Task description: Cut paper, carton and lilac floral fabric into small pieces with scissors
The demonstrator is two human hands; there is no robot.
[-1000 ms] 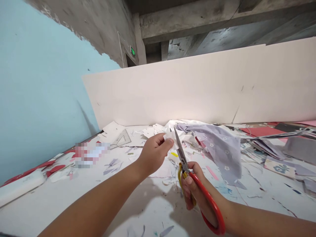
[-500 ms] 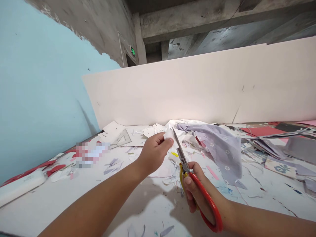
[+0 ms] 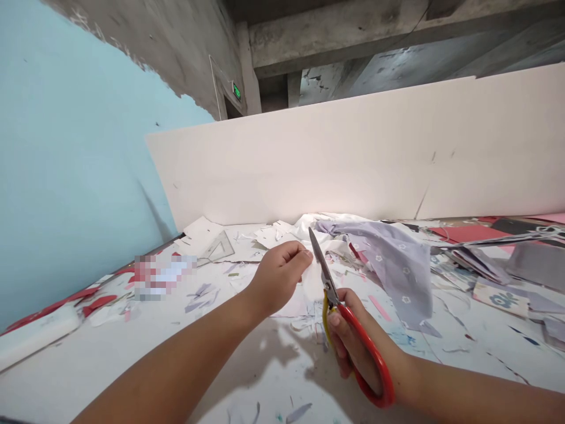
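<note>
The person's left hand [image 3: 282, 277] has thumb and forefinger pressed together, and it seems to pinch a small white piece [image 3: 313, 284], which hangs below the fingertips above the counter [image 3: 110, 347]; its lower edge is hard to tell from the pale surface behind. The right hand [image 3: 346, 338] is wrapped around the handles of the scissors [image 3: 329, 287], one red and one yellow, with the blades pointing up and away, closed or nearly so; they stand just beside the left fingertips, and whether they touch the white piece cannot be told. This nearness is the main danger, in the writer's judgement; if the blades open and swing a little to the left, they could nip the thumb or the forefinger. The piece looks thin and soft, so it could fold between the blades instead of being cut cleanly, if it is held slack; a loose pinch could also let it drop among the scraps [image 3: 202, 297], where a pale thing would be easily lost. Behind the blades lies the lavender cloth [image 3: 399, 274] with small white flowers; a careless forward reach could catch its near edge.
</note>
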